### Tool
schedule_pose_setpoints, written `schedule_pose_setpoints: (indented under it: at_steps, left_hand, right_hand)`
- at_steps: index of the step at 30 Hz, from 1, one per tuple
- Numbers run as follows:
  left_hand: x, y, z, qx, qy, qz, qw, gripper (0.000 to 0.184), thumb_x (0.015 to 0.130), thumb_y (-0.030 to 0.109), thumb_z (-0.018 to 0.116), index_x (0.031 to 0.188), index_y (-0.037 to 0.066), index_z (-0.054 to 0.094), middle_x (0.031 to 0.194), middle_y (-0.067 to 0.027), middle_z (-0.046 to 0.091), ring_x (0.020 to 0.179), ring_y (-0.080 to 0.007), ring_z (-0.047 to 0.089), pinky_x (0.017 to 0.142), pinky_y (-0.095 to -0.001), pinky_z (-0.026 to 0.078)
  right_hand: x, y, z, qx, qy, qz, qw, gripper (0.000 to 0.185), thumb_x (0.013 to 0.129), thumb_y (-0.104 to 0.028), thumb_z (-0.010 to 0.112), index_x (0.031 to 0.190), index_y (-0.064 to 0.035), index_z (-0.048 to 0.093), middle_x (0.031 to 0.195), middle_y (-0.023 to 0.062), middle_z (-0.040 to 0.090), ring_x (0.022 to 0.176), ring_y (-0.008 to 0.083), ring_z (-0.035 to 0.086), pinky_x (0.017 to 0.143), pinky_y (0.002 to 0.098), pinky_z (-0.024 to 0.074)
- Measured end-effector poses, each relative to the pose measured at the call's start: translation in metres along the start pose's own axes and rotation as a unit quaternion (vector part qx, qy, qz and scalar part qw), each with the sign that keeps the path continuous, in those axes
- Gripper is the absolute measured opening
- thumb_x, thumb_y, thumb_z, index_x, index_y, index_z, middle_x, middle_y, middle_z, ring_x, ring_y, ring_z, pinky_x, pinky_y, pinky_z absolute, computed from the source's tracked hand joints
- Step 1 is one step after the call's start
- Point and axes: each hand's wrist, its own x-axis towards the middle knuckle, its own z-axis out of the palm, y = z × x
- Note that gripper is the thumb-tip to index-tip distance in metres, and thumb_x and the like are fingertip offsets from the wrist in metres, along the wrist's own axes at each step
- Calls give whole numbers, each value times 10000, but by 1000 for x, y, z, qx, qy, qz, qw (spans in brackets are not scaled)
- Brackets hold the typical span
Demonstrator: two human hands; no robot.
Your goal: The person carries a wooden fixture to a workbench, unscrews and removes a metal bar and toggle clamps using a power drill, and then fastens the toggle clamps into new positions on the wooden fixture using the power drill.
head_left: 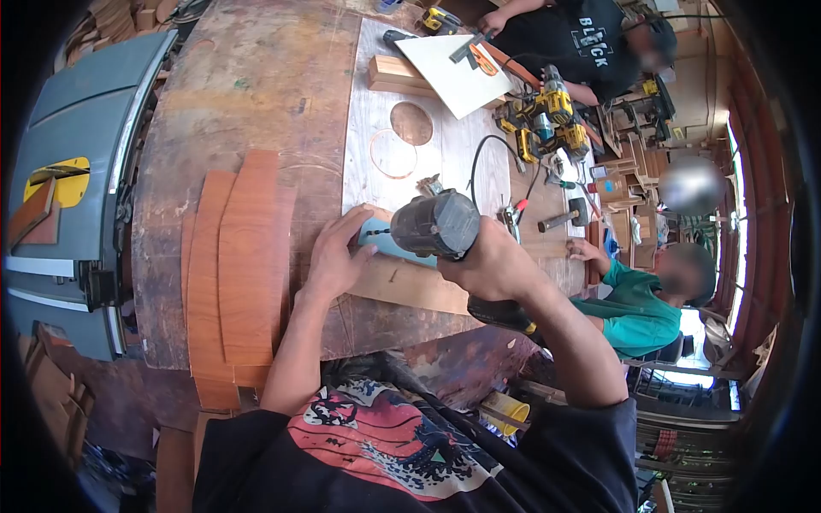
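My right hand (492, 263) is wrapped around the handle of a dark cordless drill (438, 224), whose body points left. A thin drill bit (378, 232) reaches over the end of a flat blue piece (400, 248); whether its tip touches the surface I cannot tell. Fingers and thumb of my left hand (336, 261) grip that same end, on both sides of the bit. Against the near side of the blue piece lies a pale wooden board (410, 286) with a short dark mark on it. The drill hides part of the blue piece.
Curved reddish-brown wood panels (248, 265) are stacked left of my left arm. Beyond the blue piece lies a grey wood-grain board (372, 111) with a round cutout. Yellow cordless drills (556, 107) and a hammer (560, 218) are right. Two people (646, 299) (573, 47) stand there. A table saw (77, 128) is left.
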Motion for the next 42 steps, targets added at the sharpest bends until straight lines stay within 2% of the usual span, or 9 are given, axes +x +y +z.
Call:
schedule_pose_setpoints:
  at_steps: [7,12,15,18,21,24,27,31,42]
  left_hand:
    - [-2,2,-2,54,19,54,997,292,831,44,785,1123,42,768,1377,-104,661,1180,-330,610,995,-405,530]
    - [8,6,9,124,90,124,980,193,839,84,792,1029,50,797,1236,-99,727,1128,-321,623,927,-387,547]
    - [29,24,20,84,89,91,988,272,842,154,804,1096,61,779,1246,-100,711,1173,-321,601,988,-432,512]
    - [63,29,42,231,69,132,962,400,833,249,820,1182,69,740,1282,-94,684,1236,-309,565,1067,-468,438]
    - [66,39,45,270,59,233,932,503,818,315,830,1243,76,705,1308,-84,663,1261,-299,541,1111,-476,374]
    - [49,36,52,203,-136,189,951,511,779,280,839,1235,86,716,1249,-86,683,1209,-298,572,1056,-448,415]
    - [40,35,63,221,-192,198,936,509,782,271,836,1245,97,718,1241,-76,681,1176,-287,575,1027,-429,421]
    - [40,39,64,228,-184,187,938,510,769,269,846,1233,93,728,1229,-55,678,1160,-278,570,1021,-426,416]
    - [47,39,62,222,-210,163,938,518,750,271,859,1211,70,734,1236,-40,674,1154,-264,569,1034,-420,409]
  right_hand:
    - [-5,-25,-29,-145,-21,14,989,268,767,-151,759,924,47,671,784,263,695,797,439,713,732,472,565]
    - [-55,0,-50,-34,40,27,998,374,782,-159,754,1108,9,683,976,238,732,945,409,710,853,457,555]
    - [-77,41,-31,34,122,33,991,402,802,-181,731,1145,25,692,991,279,726,993,446,701,883,486,553]
    - [-83,82,0,42,95,79,991,447,790,-172,737,1191,14,674,999,280,723,999,433,704,885,474,552]
    - [-80,100,16,81,125,69,986,406,788,-165,736,1141,28,687,986,278,721,980,426,707,871,468,550]
    - [-73,95,10,128,124,62,982,376,793,-188,733,1068,65,690,948,299,713,954,442,705,852,475,549]
    - [-65,105,9,82,107,82,987,363,792,-200,733,1011,86,695,893,312,707,909,456,706,828,486,552]
    - [-57,100,-1,38,65,113,991,364,780,-204,749,931,122,689,872,328,701,915,465,709,811,493,562]
    - [-51,92,-14,60,69,68,994,359,786,-197,750,904,133,671,873,346,692,926,468,709,813,495,567]
